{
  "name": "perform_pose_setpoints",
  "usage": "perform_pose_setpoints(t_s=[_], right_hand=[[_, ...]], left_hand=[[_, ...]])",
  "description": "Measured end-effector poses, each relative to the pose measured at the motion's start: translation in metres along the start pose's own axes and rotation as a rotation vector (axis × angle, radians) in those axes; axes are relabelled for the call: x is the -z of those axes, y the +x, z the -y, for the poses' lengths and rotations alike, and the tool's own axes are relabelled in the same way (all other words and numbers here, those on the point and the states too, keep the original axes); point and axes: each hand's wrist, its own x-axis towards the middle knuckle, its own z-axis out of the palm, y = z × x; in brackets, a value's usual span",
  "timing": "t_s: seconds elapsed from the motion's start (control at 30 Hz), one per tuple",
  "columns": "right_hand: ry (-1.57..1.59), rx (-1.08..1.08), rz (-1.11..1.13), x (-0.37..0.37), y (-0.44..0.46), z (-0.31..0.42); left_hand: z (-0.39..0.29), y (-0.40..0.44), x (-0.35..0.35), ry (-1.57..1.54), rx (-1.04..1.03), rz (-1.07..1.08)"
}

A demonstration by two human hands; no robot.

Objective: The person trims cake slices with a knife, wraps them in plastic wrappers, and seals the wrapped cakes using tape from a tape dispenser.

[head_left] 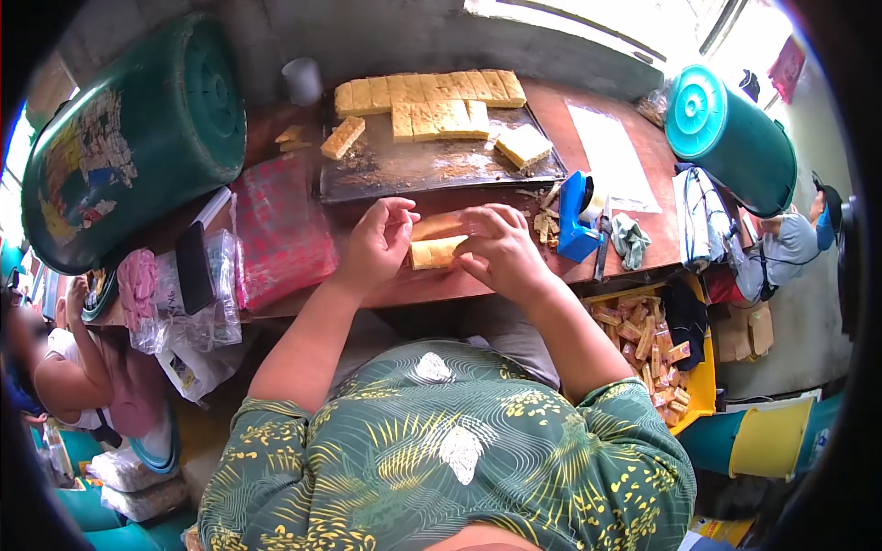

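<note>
A slice of yellow sponge cake (pixel 436 253) lies at the table's front edge between my hands, with what looks like clear, partly printed wrapping film (pixel 439 226) just behind it. My left hand (pixel 382 237) is at the slice's left end, its fingers curled in; anything pinched there is too small to make out. At the other end, the bent fingers and thumb of my right hand (pixel 503 248) close around the slice. Beyond my hands is a dark baking tray (pixel 386 179) with rows of cut cake (pixel 432 90) and a few loose pieces.
A blue tape dispenser (pixel 579 220) and a grey cloth (pixel 629 241) sit on the right. Red plastic packaging (pixel 280 225) lies left, beside a dark phone (pixel 193 266). A yellow crate (pixel 703 386) holds several wrapped bars. Green drums (pixel 207 101) flank the table; other people are at both sides.
</note>
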Motion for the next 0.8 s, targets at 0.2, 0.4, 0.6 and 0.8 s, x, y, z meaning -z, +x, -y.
perform_pose_setpoints(t_s=[0.2,0.4,0.6,0.8], right_hand=[[0.027,-0.079,0.185,-0.006,0.017,-0.022],[0.158,-0.137,0.085,-0.013,0.017,-0.009],[0.123,-0.064,0.147,-0.031,-0.004,-0.032],[0.135,-0.110,0.045,-0.034,-0.007,-0.018]], left_hand=[[-0.007,-0.008,0.009,-0.016,0.094,0.031],[-0.054,0.008,0.001,0.725,-0.149,0.240],[-0.052,0.008,-0.014,0.727,-0.170,0.222],[-0.022,0.003,-0.014,0.780,-0.053,0.299]])
